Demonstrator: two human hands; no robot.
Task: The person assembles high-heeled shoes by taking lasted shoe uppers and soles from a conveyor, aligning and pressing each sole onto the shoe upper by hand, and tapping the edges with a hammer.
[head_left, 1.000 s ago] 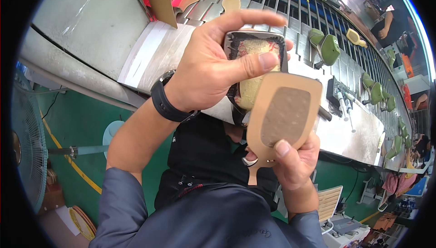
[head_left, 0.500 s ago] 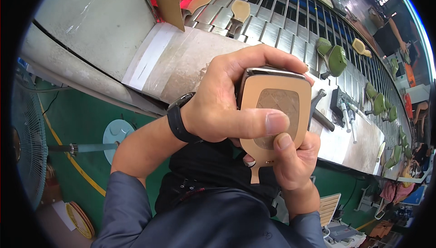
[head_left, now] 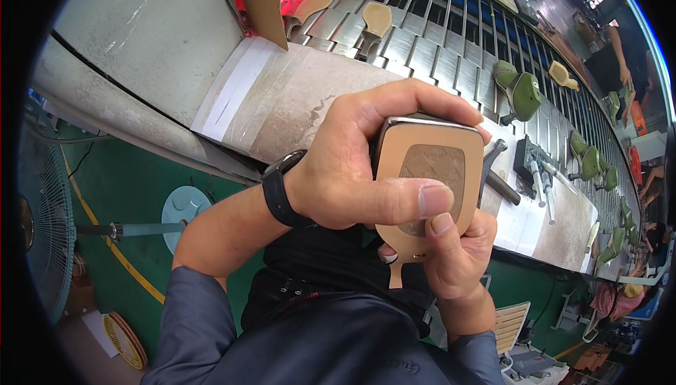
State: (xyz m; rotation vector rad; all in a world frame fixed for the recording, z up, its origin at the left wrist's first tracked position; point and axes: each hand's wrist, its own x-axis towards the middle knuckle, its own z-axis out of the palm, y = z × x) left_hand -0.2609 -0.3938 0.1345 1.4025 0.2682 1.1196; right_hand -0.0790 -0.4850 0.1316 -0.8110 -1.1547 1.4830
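Between my hands is a shoe turned bottom up, with a tan shoe sole (head_left: 394, 174) facing me and a brown textured inset on it. A dark, shiny edge shows beneath the sole, and a narrow tan strip points down toward my lap. My left hand (head_left: 362, 166) wraps round its left side and far edge, thumb lying flat over the inset. From the lower right my right hand (head_left: 458, 251) grips it, thumb pressed on the face beside the left thumb tip. The right fingers are mostly hidden underneath.
Along the far side runs a slatted metal conveyor (head_left: 422, 50) carrying green heeled shoes (head_left: 522, 96) and tan soles (head_left: 377, 20). On the bench to the right lie a hammer (head_left: 503, 186) and pen-like tools (head_left: 542, 188). A fan (head_left: 49, 223) stands left, near a blue stool (head_left: 184, 209).
Both hands and the shoe have shifted slightly down in the view. The left thumb has slid a little lower, showing more of the inset. The grip stays the same.
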